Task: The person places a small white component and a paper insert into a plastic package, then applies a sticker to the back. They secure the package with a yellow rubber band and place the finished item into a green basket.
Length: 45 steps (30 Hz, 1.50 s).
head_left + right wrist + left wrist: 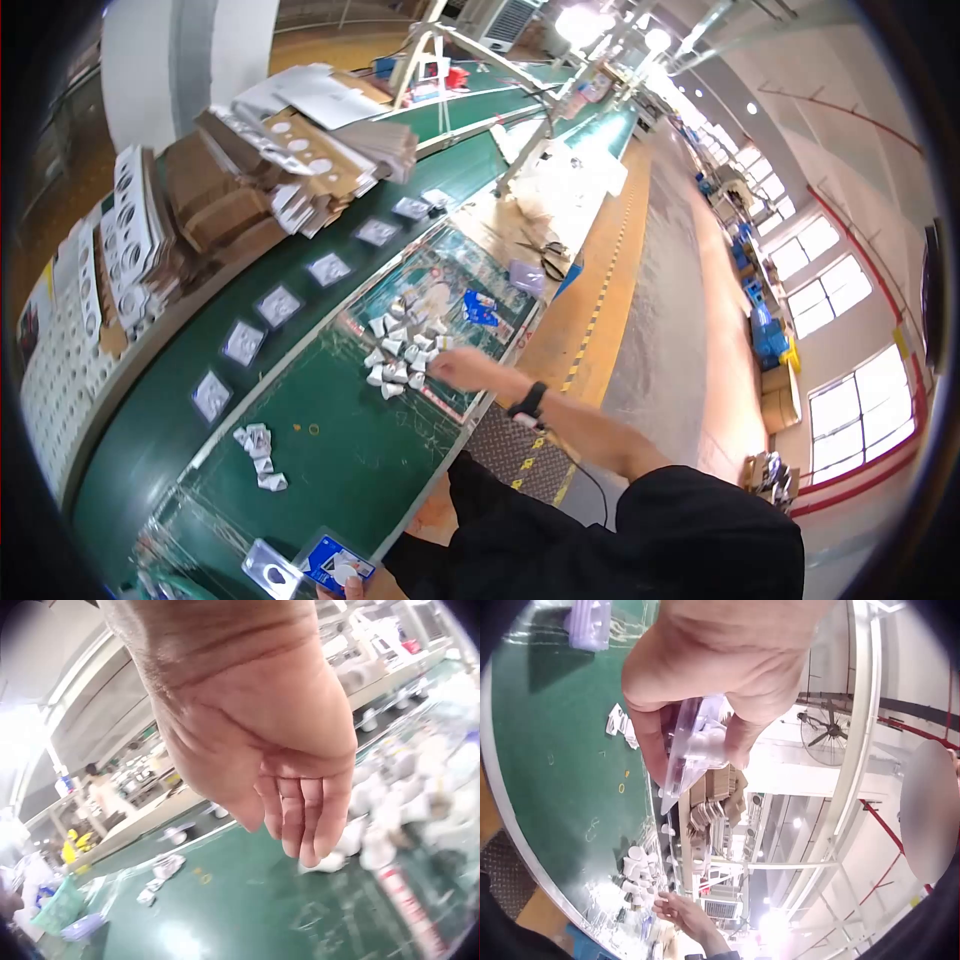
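Observation:
At the bottom of the head view my left hand (352, 588) holds a blue-printed blister pack (330, 562) with a white piece in it. From the left wrist, the thumb and fingers of that hand (712, 675) pinch the clear plastic pack (694, 750) by its sides. My right hand (462, 370) is at the near edge of a pile of small white cup-like pieces (398, 345). In the right wrist view the right hand's fingers (300, 817) hang loosely bent beside the pile, with nothing seen held in them.
A short row of white pieces (260, 458) lies on the green table (340, 470). Clear plastic shells (270, 568) sit by the left hand. Packs (243, 343) line the belt beyond, near stacked cardboard (230, 190). Scissors (550, 258) and blue cards (481, 308) are farther along.

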Each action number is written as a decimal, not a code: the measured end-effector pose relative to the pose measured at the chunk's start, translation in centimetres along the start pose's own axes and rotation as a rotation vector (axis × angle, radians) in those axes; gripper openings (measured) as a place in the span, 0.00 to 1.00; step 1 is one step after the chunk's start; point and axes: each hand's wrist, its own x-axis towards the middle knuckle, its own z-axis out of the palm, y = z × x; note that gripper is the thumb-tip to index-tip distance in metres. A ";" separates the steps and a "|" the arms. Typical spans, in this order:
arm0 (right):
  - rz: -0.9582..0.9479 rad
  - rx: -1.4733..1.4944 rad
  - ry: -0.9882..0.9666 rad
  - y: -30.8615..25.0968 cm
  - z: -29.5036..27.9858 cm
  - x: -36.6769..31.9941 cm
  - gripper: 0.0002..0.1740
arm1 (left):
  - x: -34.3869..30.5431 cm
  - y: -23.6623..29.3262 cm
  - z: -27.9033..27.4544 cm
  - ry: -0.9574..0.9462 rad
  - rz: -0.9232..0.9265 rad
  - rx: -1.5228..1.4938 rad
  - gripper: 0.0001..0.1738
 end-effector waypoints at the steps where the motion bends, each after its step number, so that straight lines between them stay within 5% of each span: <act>1: 0.039 -0.012 0.075 4.4 -2.3 -1.0 0.08 | 0.5 0.1 0.6 -0.044 0.028 0.023 0.21; 4: 0.351 0.066 0.209 14.2 -12.6 -5.6 0.08 | 1.4 1.3 4.8 -0.170 0.068 0.169 0.19; 6: 0.303 -0.086 0.504 23.6 -18.4 -6.2 0.11 | 1.2 1.6 8.5 -0.223 0.047 0.172 0.18; 8: 0.291 -0.170 0.661 26.0 -26.1 -4.1 0.14 | 1.4 0.3 13.6 -0.187 0.038 0.268 0.18; 9: 0.328 -0.183 0.601 25.5 -29.9 -2.4 0.15 | 2.1 -1.8 15.7 -0.211 0.064 0.294 0.19; 11: 0.063 -0.272 0.682 29.3 -34.7 2.6 0.17 | 3.4 -6.1 19.7 -0.246 0.110 0.351 0.19; 12: -0.049 -0.321 0.701 31.1 -36.4 5.5 0.17 | 0.4 -3.3 26.4 -0.214 -0.095 0.242 0.19; 13: 0.020 -0.665 0.588 35.3 -37.6 9.0 0.15 | 0.2 -4.8 29.7 -0.228 -0.037 0.255 0.19; 15: -0.107 -0.792 0.702 43.2 -37.6 12.7 0.22 | -2.0 -3.9 37.3 -0.187 -0.043 0.400 0.20; 16: 0.103 -0.808 0.414 43.4 -37.9 12.6 0.25 | -2.8 -3.4 39.6 -0.165 -0.038 0.610 0.22; 17: 0.237 -0.899 0.219 44.8 -37.9 13.2 0.19 | -3.1 -4.8 40.3 -0.130 -0.031 0.500 0.24; 18: 0.122 -0.744 0.350 47.9 -36.7 13.3 0.12 | -3.6 -5.4 41.2 -0.127 -0.033 0.438 0.25; 21: 0.064 -0.688 0.298 45.3 -37.2 9.1 0.14 | -5.0 -5.9 43.8 -0.083 -0.005 0.405 0.24; 23: -0.010 -0.711 0.152 45.4 -37.8 5.9 0.07 | -4.9 -7.0 45.5 -0.057 0.011 0.308 0.26; 25: -0.005 -0.230 -0.019 44.2 -41.0 2.8 0.09 | -4.4 -8.7 47.3 -0.049 0.006 0.086 0.29; 27: 0.396 0.087 -0.167 42.7 -44.5 3.9 0.14 | -4.2 -7.2 51.4 -0.054 0.010 0.056 0.30; 33: 0.153 -0.095 0.130 51.1 -40.4 10.7 0.15 | -5.6 -7.7 53.7 -0.066 -0.014 0.036 0.29; 40: 0.073 -0.147 0.239 55.0 -33.7 15.1 0.15 | -7.1 -8.3 54.6 0.082 -0.010 0.020 0.28; 45: -0.023 0.135 0.301 60.9 -34.1 14.9 0.16 | -7.3 -9.8 54.7 0.245 -0.053 0.078 0.31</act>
